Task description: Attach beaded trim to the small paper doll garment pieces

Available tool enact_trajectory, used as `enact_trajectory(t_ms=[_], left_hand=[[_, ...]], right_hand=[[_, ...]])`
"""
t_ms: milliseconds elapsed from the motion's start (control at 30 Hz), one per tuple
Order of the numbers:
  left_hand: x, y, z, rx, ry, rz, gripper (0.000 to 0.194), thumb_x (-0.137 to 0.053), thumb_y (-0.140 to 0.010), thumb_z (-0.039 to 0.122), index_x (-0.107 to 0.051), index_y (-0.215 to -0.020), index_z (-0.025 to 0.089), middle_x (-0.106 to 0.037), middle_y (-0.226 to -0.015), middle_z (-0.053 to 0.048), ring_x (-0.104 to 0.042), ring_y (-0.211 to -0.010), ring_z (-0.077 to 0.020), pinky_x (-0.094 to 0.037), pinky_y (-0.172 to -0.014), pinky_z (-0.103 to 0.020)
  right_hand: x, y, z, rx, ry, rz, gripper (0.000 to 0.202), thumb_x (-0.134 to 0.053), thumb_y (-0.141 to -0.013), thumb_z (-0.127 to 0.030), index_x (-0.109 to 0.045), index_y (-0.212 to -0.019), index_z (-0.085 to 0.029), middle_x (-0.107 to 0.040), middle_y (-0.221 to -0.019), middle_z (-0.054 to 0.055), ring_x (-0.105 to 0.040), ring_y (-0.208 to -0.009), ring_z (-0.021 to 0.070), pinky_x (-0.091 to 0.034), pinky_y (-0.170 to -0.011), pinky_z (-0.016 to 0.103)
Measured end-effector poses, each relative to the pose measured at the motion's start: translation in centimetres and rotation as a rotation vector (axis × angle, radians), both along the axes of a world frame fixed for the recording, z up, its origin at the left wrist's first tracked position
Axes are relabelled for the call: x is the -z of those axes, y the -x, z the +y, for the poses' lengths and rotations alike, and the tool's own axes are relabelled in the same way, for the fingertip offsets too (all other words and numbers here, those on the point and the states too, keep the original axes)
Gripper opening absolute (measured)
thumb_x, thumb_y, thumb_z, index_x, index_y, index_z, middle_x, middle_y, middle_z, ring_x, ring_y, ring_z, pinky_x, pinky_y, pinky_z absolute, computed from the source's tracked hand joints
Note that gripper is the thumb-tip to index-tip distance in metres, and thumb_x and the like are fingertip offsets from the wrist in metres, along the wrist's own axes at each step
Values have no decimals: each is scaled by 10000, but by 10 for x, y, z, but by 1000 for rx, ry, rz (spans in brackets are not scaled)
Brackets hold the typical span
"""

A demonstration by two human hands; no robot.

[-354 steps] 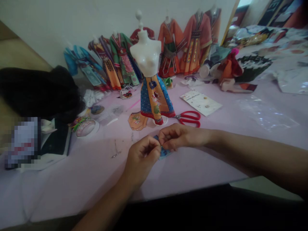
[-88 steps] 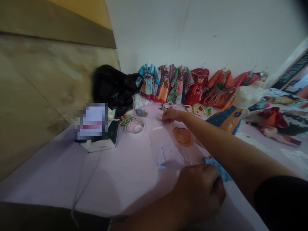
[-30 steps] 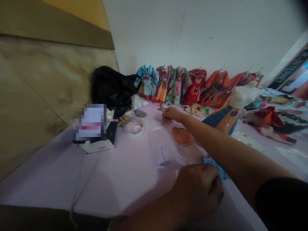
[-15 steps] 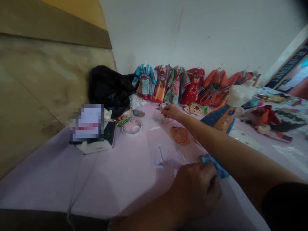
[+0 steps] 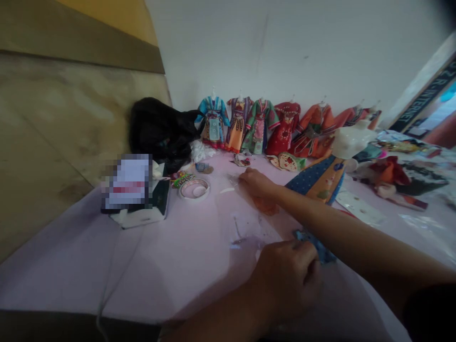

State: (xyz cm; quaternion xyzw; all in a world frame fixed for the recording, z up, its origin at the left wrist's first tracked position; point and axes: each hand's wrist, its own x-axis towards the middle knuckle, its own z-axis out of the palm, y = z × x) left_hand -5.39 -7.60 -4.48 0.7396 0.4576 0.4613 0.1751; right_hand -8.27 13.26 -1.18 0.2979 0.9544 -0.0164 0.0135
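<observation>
Over the pink tabletop point(image 5: 185, 256), my right hand point(image 5: 258, 183) reaches out with its fingers pressed together at the edge of a small clear plastic piece point(image 5: 233, 179); whatever is between them is too small to make out. An orange cloth piece point(image 5: 265, 205) lies partly under this hand. Nearer to me is my left hand point(image 5: 288, 273), curled closed, its fingertips hidden. A blue patterned cloth point(image 5: 322, 251) touches or lies just behind it. Between the hands rests a clear plastic sheet point(image 5: 245, 230) with small dark bits on it.
Several small dressed forms point(image 5: 261, 126) stand along the wall. A black bag point(image 5: 160, 130), a phone point(image 5: 130, 183) on a box and a white tape roll point(image 5: 194, 188) are at the left. A white bust form point(image 5: 352, 140) with a blue and orange skirt point(image 5: 317, 180) is at the right.
My right hand has drawn back slightly toward me, from the small patterned piece to beside the clear plastic, now covering part of the orange cloth. My left hand has barely moved.
</observation>
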Motion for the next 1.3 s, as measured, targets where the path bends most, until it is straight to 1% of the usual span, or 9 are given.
enact_trajectory(t_ms=[167,267,367,567,733,933,1300], left_hand=[[-1,0,-1,-13,-6,10,79,-528,-819,165,-487,-759,198,-502,-660,34,-470,-603,-124,-323,-573,-267],[-2,0,-2,-11,-8,8,78,-522,-827,170,-485,-764,198,-499,-660,34,-471,-604,-124,-325,-573,-267],[-3,0,-2,-9,-4,11,76,-516,-835,177,-491,-766,199,-509,-665,29,-480,-608,-127,-333,-576,-267],[-1,0,-1,-13,-26,38,84,-512,-848,185,-505,-765,196,-507,-652,32,-483,-596,-126,-337,-568,-269],[-1,0,-1,-26,-15,81,78,-511,-853,201,-514,-776,197,-520,-655,25,-503,-598,-136,-343,-561,-269],[-3,0,-2,-27,-12,85,78,-520,-848,191,-502,-772,200,-512,-655,27,-500,-595,-137,-348,-564,-266],[-4,-1,-2,-30,-31,100,91,-516,-855,184,-506,-766,197,-524,-653,18,-508,-598,-139,-361,-563,-269]], right_hand=[[3,0,-8,-16,-76,11,275,-639,-1004,-333,-664,-1202,-144,-654,-1265,112,-645,-1143,250,-548,-978,472],[3,0,-9,-23,-70,42,229,-623,-1012,-305,-677,-1158,-136,-669,-1217,104,-651,-1120,241,-540,-982,469],[0,1,-4,9,-44,113,234,-609,-1021,-305,-669,-1180,-144,-673,-1210,96,-665,-1080,227,-556,-955,452],[-4,12,15,108,59,229,284,-629,-1012,-348,-657,-1214,-150,-678,-1206,94,-678,-1052,222,-581,-915,436],[-5,19,20,145,190,248,318,-636,-1008,-355,-642,-1253,-152,-664,-1239,100,-676,-1059,229,-587,-904,436],[-3,23,20,130,326,219,323,-640,-1005,-353,-640,-1260,-154,-660,-1249,101,-676,-1058,230,-590,-898,431],[0,26,27,118,397,204,310,-637,-1007,-349,-645,-1249,-155,-662,-1244,102,-675,-1057,225,-588,-902,430]])
